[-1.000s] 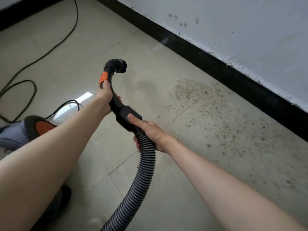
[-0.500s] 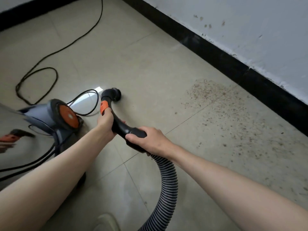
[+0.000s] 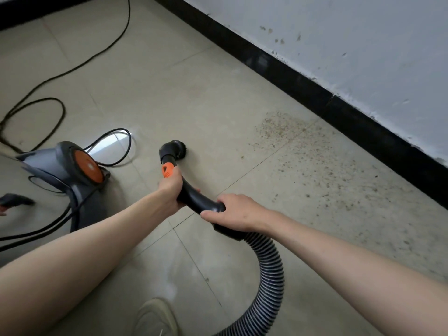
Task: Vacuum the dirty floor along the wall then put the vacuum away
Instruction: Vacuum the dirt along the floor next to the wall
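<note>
Step in hand: we were lining up the first pass, as we judged it; the dirt [image 3: 322, 170] by the wall lay unswept.
Left hand: our left hand [image 3: 169, 190] was wrapped round the curved black handle [image 3: 194, 197], just below its orange slider [image 3: 168, 170].
Right hand: our right hand [image 3: 236, 212] gripped the handle's cuff, where the ribbed hose [image 3: 270, 270] joined it.
Nozzle: the round brush nozzle [image 3: 178, 149] sat low over clean tile, well apart from the grit.
Dirt: specks spread along the black skirting board [image 3: 315, 93], thickest near the wall.
Vacuum: the grey canister [image 3: 63, 166] stood to our left, its cord [image 3: 72, 69] looping across the floor.
Next move: we reckoned the brush had to swing right, into the near edge of the grit, and sit flat on the tile.
Watch for: the hose might tug the canister along.
</note>
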A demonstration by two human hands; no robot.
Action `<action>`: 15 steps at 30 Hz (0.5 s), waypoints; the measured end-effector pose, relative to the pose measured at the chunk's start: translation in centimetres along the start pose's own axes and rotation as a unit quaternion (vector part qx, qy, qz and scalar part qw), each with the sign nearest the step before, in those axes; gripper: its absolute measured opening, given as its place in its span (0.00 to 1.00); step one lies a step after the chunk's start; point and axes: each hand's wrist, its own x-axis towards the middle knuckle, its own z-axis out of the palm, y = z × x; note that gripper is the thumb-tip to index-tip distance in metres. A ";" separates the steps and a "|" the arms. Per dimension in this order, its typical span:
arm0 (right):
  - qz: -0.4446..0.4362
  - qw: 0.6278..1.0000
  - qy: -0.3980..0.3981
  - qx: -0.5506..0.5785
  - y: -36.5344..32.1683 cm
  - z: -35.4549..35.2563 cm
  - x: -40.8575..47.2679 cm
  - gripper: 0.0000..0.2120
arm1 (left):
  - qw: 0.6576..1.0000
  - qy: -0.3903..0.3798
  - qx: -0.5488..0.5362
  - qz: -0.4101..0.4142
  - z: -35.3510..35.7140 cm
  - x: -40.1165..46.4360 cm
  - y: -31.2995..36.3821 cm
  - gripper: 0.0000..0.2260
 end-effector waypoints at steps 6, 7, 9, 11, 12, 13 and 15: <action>-0.041 0.998 -0.023 -0.051 -0.8 0.4 -0.5 0.16 | 1.000 0.021 -0.013 -0.006 -0.7 -0.8 -1.8 0.17; -0.039 0.997 -0.036 -0.046 -0.7 0.5 -0.6 0.16 | 1.000 0.023 -0.017 -0.008 -0.9 -0.8 -2.3 0.17; -0.032 0.997 -0.050 -0.041 -0.4 0.5 -1.0 0.15 | 1.000 0.019 -0.013 -0.012 -1.1 -0.7 -3.1 0.20; -0.023 0.997 -0.038 -0.058 -0.2 0.8 -1.8 0.15 | 1.000 0.005 0.017 -0.009 -0.9 -0.7 -3.7 0.21; -0.017 0.997 -0.025 -0.074 0.0 1.1 -2.2 0.15 | 0.999 -0.009 0.034 -0.007 -0.6 -0.7 -3.9 0.20; -0.010 0.996 -0.013 -0.086 0.1 1.2 -2.6 0.15 | 0.999 -0.024 0.048 -0.004 -0.2 -0.8 -4.0 0.18; 0.013 0.996 0.001 -0.087 0.7 1.3 -3.3 0.16 | 0.997 -0.053 0.061 0.000 1.0 -1.2 -4.0 0.17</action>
